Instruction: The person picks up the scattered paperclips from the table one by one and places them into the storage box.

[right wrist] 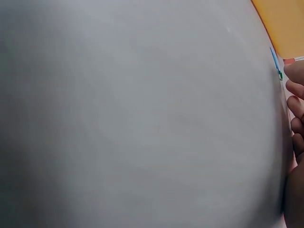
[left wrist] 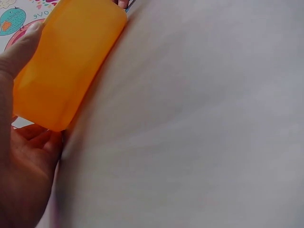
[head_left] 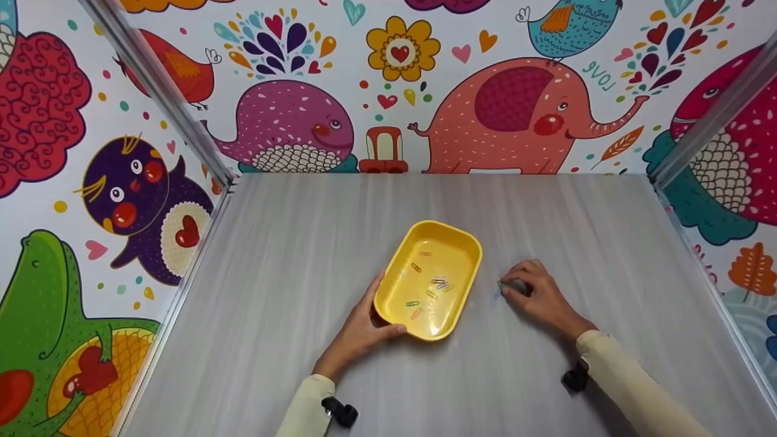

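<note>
A yellow plastic tray (head_left: pixel 391 273) lies on the table with several coloured paper clips in it, among them a green paper clip (head_left: pixel 413 303) and a pink paper clip (head_left: pixel 416 314). My left hand (head_left: pixel 358 331) grips the near left corner of the tray, thumb along its near edge; the left wrist view shows this hand (left wrist: pixel 31 161) against the tray's wall (left wrist: pixel 66 61). To the right of the tray, my right hand (head_left: pixel 540 297) pinches a small green paper clip (right wrist: pixel 280 75) at its fingertips. A blue paper clip (right wrist: pixel 274 58) is right beside it, perhaps touching it.
The grey wood-grain table (head_left: pixel 291 243) surrounds the tray. Metal frame bars (head_left: pixel 164 97) and walls printed with cartoon animals, such as an elephant (head_left: pixel 461 145), enclose it at the back and both sides. Dark wrist cameras (head_left: pixel 340 413) sit on both sleeves.
</note>
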{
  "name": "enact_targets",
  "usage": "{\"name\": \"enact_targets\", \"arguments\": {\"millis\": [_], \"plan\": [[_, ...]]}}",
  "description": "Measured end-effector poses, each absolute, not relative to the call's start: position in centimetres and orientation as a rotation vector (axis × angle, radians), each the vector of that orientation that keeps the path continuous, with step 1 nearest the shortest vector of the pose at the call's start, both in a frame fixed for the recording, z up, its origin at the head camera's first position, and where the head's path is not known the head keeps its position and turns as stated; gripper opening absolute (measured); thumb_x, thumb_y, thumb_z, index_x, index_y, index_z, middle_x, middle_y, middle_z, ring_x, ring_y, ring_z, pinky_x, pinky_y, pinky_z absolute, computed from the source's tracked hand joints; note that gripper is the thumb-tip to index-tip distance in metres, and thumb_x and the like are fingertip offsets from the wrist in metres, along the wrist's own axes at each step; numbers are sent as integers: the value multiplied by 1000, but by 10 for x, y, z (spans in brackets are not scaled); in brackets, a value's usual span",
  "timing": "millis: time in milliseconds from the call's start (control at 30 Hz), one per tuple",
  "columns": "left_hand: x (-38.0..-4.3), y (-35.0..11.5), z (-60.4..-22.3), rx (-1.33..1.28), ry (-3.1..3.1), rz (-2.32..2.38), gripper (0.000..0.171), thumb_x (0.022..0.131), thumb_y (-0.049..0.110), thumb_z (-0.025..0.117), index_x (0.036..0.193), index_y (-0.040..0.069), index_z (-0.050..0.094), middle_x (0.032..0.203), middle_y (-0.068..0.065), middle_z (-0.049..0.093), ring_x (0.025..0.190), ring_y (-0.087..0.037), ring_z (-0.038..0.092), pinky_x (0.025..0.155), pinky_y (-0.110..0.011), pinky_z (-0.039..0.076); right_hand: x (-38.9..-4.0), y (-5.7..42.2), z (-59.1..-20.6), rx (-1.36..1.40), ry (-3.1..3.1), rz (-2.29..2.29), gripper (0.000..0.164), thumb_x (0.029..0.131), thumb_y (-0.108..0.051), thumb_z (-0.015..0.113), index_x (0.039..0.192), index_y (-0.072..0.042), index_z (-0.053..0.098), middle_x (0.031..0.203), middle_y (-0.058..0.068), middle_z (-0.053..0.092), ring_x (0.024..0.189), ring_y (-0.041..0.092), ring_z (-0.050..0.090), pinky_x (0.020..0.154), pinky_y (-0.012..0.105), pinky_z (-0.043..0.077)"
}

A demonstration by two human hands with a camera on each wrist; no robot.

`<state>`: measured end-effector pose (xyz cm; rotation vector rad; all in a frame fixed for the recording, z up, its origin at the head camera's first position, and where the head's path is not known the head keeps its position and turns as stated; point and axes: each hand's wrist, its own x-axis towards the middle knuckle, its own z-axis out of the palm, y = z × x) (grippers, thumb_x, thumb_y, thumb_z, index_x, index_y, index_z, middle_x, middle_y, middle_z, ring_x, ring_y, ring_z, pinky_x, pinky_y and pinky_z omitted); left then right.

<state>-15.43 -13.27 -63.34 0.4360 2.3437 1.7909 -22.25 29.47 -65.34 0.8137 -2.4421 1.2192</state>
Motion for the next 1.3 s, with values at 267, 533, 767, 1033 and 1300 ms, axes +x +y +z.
{"name": "enact_targets", "arguments": {"millis": [267,533,767,1033,1300], "plan": [[-155,-131,-632,447,2320,1815,119,90,22,95,178,14,17,177,-4,37,154,-22,46,125,-25,27,-221,293,-655,904,-2327,1132,27,77,11,93,99,-3,83,102,10,70,98,27,55,88,19,40],[-156,-131,-632,473,2298,1844,118,91,19,94,178,11,15,178,-5,36,155,-25,45,126,-28,28,-221,292,-657,884,-2339,1092,24,79,12,92,95,-3,82,101,9,69,97,25,55,87,18,41],[-156,-131,-633,483,2277,1864,118,91,20,94,178,10,15,177,-8,36,153,-27,47,125,-27,30,-220,293,-657,843,-2364,1103,22,83,12,90,94,-5,83,101,7,69,98,24,57,89,15,41],[-156,-131,-635,473,2281,1854,117,91,19,94,178,15,16,176,-7,38,151,-25,50,124,-28,32,-216,291,-655,788,-2397,1115,19,84,12,89,92,-5,83,100,5,70,99,23,57,89,16,41],[-157,-131,-637,485,2294,1857,115,91,18,93,178,17,18,176,-8,39,151,-27,50,122,-23,31,-214,289,-654,730,-2459,1121,17,88,9,88,92,-7,82,100,4,69,100,20,55,88,19,40]]}}
